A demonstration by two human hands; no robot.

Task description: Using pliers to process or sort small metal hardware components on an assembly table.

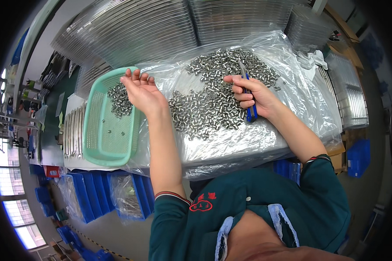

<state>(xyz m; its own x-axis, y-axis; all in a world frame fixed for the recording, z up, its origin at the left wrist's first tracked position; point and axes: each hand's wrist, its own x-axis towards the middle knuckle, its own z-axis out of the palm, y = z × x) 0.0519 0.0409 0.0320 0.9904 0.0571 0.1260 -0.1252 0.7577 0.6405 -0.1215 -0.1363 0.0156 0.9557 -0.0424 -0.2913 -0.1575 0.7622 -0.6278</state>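
Observation:
My right hand [257, 96] grips a blue utility knife [251, 114]. Its metal end points away from me, over a spread pile of small shiny metal sleeves [204, 108]. At the right rim of a light green plastic basket [113, 162], my left hand [146, 95] is turned palm up. Its fingers are loosely bent and apart, and I see nothing in them. A heap of the same small metal parts [119, 100] lies in the basket, with a few strays on its floor. Clear plastic sheeting [178, 152] is spread under the pile.
Tall stacks of clear plastic trays [135, 30] line the table's far side, and another stack [350, 91] stands at right. A white cloth [310, 61] lies at the back right. Blue bins [85, 195] sit below the near left edge; a blue box [358, 158] is at far right.

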